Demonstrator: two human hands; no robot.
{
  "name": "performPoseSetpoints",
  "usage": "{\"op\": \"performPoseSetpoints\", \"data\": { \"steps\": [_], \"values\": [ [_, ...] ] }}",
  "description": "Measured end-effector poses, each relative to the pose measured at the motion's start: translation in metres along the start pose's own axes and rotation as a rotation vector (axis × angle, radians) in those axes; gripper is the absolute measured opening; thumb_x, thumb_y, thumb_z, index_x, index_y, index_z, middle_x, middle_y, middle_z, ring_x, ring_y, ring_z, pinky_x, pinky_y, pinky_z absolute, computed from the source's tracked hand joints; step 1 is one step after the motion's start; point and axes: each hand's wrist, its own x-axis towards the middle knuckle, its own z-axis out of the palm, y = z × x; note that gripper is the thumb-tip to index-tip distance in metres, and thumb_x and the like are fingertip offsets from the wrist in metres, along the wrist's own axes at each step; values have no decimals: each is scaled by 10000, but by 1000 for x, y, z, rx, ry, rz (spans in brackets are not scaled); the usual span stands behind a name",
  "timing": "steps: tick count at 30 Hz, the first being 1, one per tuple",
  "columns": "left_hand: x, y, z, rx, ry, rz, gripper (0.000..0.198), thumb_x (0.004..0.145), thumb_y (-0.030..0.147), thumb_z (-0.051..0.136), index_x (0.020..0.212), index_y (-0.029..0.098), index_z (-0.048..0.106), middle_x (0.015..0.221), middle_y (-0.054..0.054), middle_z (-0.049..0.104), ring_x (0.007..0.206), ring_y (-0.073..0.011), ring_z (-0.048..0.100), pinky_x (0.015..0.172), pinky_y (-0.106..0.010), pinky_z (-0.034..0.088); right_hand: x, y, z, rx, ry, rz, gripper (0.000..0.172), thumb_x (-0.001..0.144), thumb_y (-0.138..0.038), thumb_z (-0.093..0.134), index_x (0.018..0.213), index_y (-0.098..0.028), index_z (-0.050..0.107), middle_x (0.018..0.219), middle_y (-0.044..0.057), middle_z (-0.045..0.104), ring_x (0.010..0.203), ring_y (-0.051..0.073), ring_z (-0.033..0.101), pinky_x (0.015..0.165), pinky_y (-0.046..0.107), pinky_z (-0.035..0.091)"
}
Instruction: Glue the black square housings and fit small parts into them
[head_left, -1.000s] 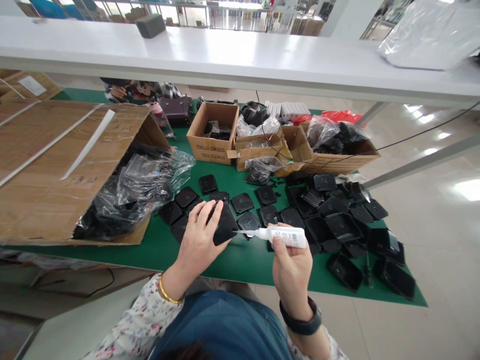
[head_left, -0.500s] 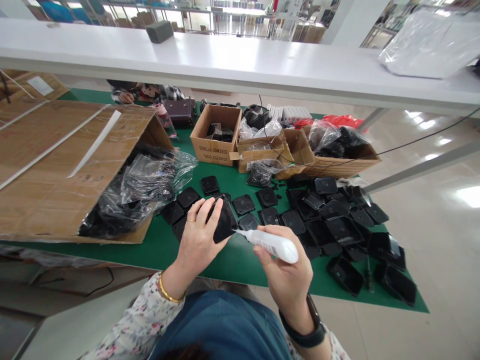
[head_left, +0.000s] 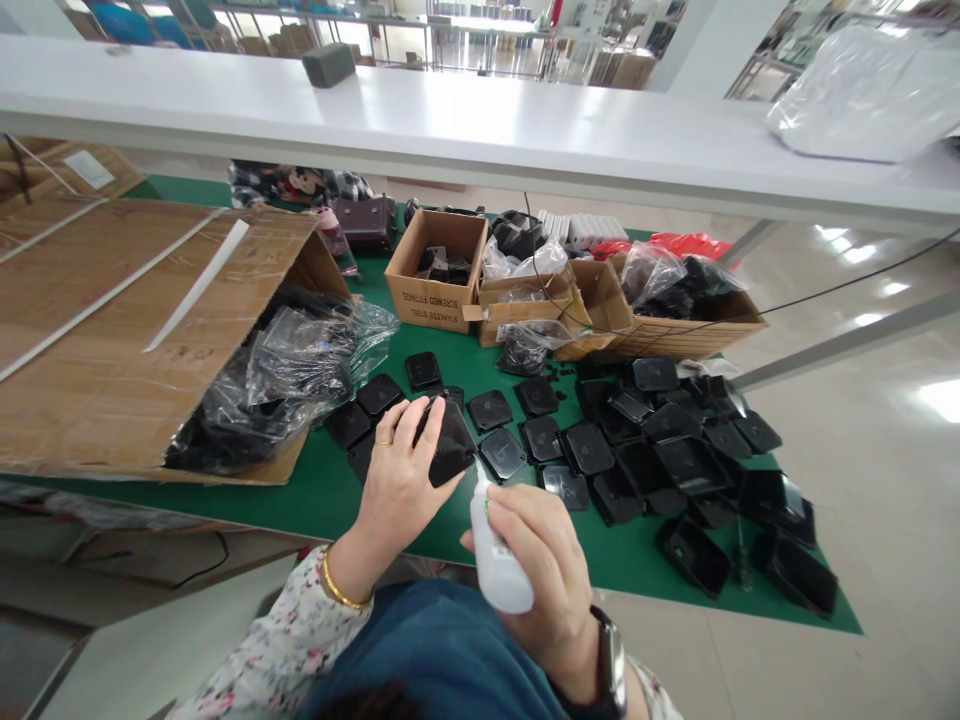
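With its fingers over the top and its thumb along the near edge, my left hand [head_left: 401, 475] steadies a square black plastic case [head_left: 456, 448]. My right hand [head_left: 551, 560] is wrapped round a white squeeze bottle [head_left: 497, 560] with a thin nozzle. The nozzle tip points away from me, at the case's right corner; whether it touches cannot be made out. Flat black square pieces [head_left: 502, 455] lie just right of the case, and more dark pieces [head_left: 349, 425] lie beyond my left hand.
Deeper black cases [head_left: 686, 465] are heaped on the green table [head_left: 442, 540] at right. A large carton [head_left: 112, 330] with bagged parts stands left. Smaller cartons [head_left: 435, 300] line the back. A white shelf [head_left: 465, 115] crosses above. Across the table is a person's checked sleeve [head_left: 255, 185].
My right hand has swung the bottle from lying slanted to the right to pointing nearly straight forward, its base now nearer me. My left hand and the case stay almost still.
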Motion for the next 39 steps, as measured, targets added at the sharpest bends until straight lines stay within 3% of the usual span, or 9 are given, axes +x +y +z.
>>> {"op": "performPoseSetpoints", "data": {
  "steps": [6,9,13,20,30,32,34,39],
  "values": [
    [1,3,-1,-81,-30,-153,839,695,313,729,1411,151,323,1318,-132,428,1193,-313,396,1058,-469,354,-12,-1,2,-17,-53,-89,466,792,-3,582,1244,-94,519,1136,179,625,1058,266,589,836,456,569],
    [1,3,0,-167,-98,-249,862,669,331,739,1410,172,329,1322,-115,427,1182,-300,412,1049,-462,361,-9,0,1,18,-13,-71,516,762,23,613,1258,-76,503,1137,191,613,1074,276,580,838,462,566],
    [1,2,1,-296,-157,-320,863,657,346,737,1411,221,336,1324,-88,429,1177,-288,433,1033,-458,373,-8,1,0,75,95,35,569,736,-5,679,1259,-148,509,1115,138,628,1021,262,598,786,460,571],
    [1,3,1,-324,-175,-311,873,661,350,732,1421,228,320,1344,-87,413,1216,-287,403,1056,-453,343,-3,7,-4,251,260,290,376,757,-72,693,1107,-155,585,1030,105,647,944,241,608,811,442,521],
    [3,2,4,-275,-170,-264,899,665,336,733,1435,247,279,1344,-82,408,1209,-291,400,1055,-451,345,2,17,-7,356,296,466,305,755,-148,720,1037,-202,617,970,63,669,919,217,620,821,383,498],
    [-1,-4,12,-274,-190,-261,918,675,319,719,1451,252,232,1352,-83,397,1221,-289,392,1062,-449,339,0,26,-7,419,328,583,290,752,-177,725,1023,-204,626,960,62,672,900,211,629,795,364,503],
    [-12,-12,29,-258,-241,-236,943,674,288,705,1462,232,189,1345,-92,403,1235,-294,377,1075,-458,323,-5,38,-11,515,444,740,271,757,-219,723,1010,-197,629,958,62,674,873,195,636,765,335,509],
    [-66,-19,98,-183,-511,-85,922,598,265,753,1400,180,306,1301,-123,470,1223,-325,401,1064,-493,333,-25,69,-36,669,776,1016,269,713,-261,758,940,-164,650,902,29,666,845,151,633,820,305,506]
  ]
}}
